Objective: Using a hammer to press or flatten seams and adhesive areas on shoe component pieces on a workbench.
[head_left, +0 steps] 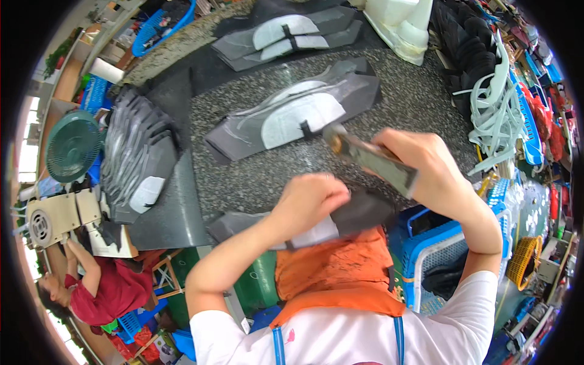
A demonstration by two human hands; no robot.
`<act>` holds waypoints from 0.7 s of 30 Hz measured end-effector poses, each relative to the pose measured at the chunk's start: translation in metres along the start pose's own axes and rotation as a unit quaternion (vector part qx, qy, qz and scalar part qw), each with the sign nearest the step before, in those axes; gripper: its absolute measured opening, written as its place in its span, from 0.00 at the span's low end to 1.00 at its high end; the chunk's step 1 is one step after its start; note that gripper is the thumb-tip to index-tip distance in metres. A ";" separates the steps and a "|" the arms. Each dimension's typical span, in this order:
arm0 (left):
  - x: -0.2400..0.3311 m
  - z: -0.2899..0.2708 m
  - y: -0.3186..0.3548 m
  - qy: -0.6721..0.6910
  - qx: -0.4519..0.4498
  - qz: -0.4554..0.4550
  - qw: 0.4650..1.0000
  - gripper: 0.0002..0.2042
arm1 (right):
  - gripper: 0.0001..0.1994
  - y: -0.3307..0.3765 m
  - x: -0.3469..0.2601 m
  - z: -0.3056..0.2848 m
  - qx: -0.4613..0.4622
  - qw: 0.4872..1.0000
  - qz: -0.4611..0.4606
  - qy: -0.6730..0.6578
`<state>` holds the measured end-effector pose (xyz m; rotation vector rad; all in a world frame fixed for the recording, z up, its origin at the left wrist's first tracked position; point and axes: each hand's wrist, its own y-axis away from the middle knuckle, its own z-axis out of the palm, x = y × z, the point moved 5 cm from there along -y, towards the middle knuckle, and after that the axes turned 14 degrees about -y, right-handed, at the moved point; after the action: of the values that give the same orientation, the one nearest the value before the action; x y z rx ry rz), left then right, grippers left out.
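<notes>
My right hand (pixel 426 161) is closed round a hammer-like tool (pixel 380 161) with a rounded head and a flat, greyish handle, held above the stone slab and blurred by motion. My left hand (pixel 313 198) has its fingers curled together over the near edge of the slab; what they hold, if anything, is hidden. Under it lies a dark grey cut piece with a white patch (pixel 319 233), partly covered by my forearm. Farther in, two overlapping grey pieces (pixel 359 97) lie on the slab, the front one bearing a white half-round patch (pixel 304 118) and a small black tab.
More patched grey pieces (pixel 337 38) lie at the slab's (pixel 420 109) far edge. A fanned stack (pixel 137 152) stands at left, pale strips (pixel 496 115) hang at right. A blue-rimmed basket (pixel 426 261) is beside me. Another person (pixel 112 286) works at far left near a green fan (pixel 74 146).
</notes>
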<state>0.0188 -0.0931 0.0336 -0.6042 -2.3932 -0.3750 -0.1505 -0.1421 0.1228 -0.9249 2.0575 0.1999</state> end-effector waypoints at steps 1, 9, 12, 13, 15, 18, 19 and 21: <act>0.003 -0.001 -0.008 -0.122 0.079 0.027 0.989 0.06 | 0.08 0.013 -0.004 -0.006 -0.009 1.000 0.009 0.000; 0.004 0.012 -0.037 -0.044 0.089 0.051 0.994 0.11 | 0.11 0.067 0.046 -0.003 -0.113 0.965 0.231 0.054; 0.003 0.013 -0.033 -0.075 0.107 0.094 0.987 0.12 | 0.09 0.064 0.049 -0.003 -0.107 0.976 0.184 0.043; 0.006 0.014 -0.030 -0.108 0.127 0.123 0.978 0.12 | 0.09 0.063 0.050 -0.004 -0.108 0.976 0.187 0.040; 0.021 0.015 -0.025 -0.180 0.127 0.150 0.964 0.12 | 0.12 0.059 0.051 -0.006 -0.111 0.978 0.176 0.030; 0.030 0.012 -0.021 -0.265 0.120 0.164 0.943 0.12 | 0.11 0.054 0.042 0.006 -0.099 0.982 0.158 0.041; 0.028 0.012 -0.019 -0.280 0.114 0.151 0.941 0.13 | 0.11 0.054 0.042 0.009 -0.101 0.981 0.163 0.037; 0.012 0.008 -0.016 -0.200 0.153 0.096 0.963 0.13 | 0.12 0.053 0.044 0.014 -0.110 0.980 0.141 0.088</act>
<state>-0.0020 -0.0998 0.0339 -0.8189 -2.6641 0.2218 -0.1938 -0.1219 0.0715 -0.7989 2.3636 0.5224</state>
